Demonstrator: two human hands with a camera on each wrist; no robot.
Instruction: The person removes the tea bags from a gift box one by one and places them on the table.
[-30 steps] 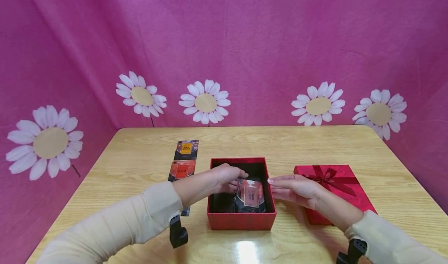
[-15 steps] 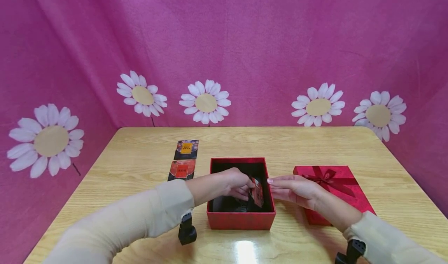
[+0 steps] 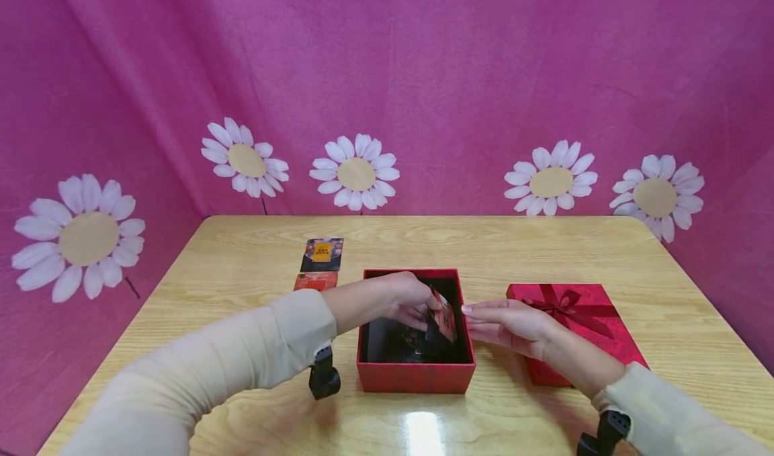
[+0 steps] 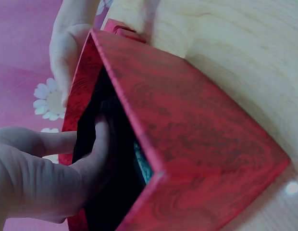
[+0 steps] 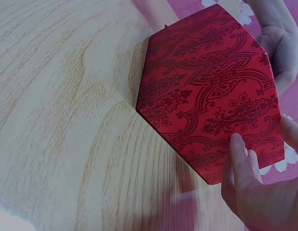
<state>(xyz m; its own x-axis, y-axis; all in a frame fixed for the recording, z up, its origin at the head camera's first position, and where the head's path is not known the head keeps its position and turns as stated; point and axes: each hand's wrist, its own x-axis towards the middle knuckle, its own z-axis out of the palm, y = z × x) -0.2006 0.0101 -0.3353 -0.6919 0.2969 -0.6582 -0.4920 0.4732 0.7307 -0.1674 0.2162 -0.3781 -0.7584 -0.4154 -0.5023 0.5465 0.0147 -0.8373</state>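
Observation:
In the head view a red patterned gift box (image 3: 417,378) stands without its lid, its inside black. My left hand (image 3: 406,301) reaches into it and pinches a small flat packet (image 3: 445,319), dark with a red printed face, tilted up near the right wall. Lower in the box lies another dark packet (image 3: 417,339); the left wrist view shows a teal-patterned edge (image 4: 142,163) inside. Against the box's outer right wall rest the straight fingers of my right hand (image 3: 514,323), its thumb at the rim, as the right wrist view confirms.
A red lid (image 3: 607,332) with a dark ribbon bow lies on the table right of the box, partly behind my right forearm. Left of the box are a packet with a yellow label (image 3: 322,254) and one with a red label (image 3: 316,281), partly hidden by my left sleeve.
The packet that lay face up at the box's right has been picked up by my left hand and tilted upright, then raised slightly. My right hand has stayed at the box wall.

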